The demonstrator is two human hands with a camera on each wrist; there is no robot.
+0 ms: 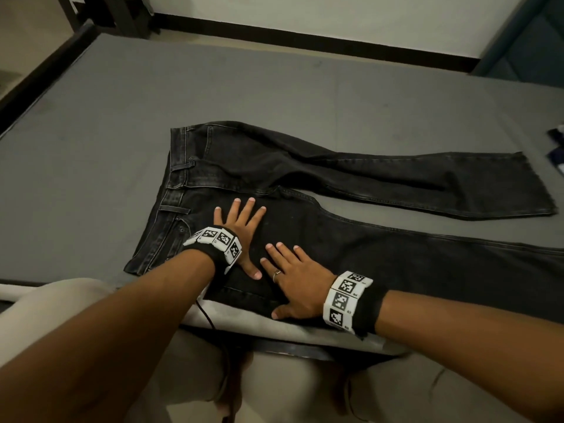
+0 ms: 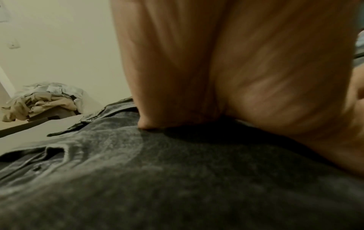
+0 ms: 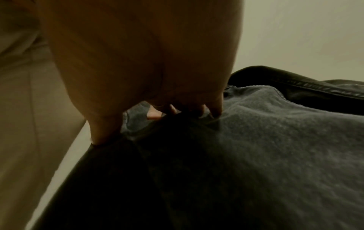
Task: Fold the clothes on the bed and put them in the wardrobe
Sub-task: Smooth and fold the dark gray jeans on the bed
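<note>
Jeans [image 1: 305, 184] lie flat on the gray bed [image 1: 106, 123]. The left hand [image 1: 241, 230] and the right hand [image 1: 297, 282] press down on them, fingers spread wide.

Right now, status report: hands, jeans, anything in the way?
Left hand and right hand both flat, pressing the black jeans. Jeans spread unfolded on the bed. Nothing on them.

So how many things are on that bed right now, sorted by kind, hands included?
Black jeans: 1, spread flat on the grey bed.
Hands pressing flat on the jeans: 2, the left hand and the right hand.
Wrist bands with printed markers: 2.
Other clothing, partly seen at the bed's right edge: 1.
Total: 6.
</note>
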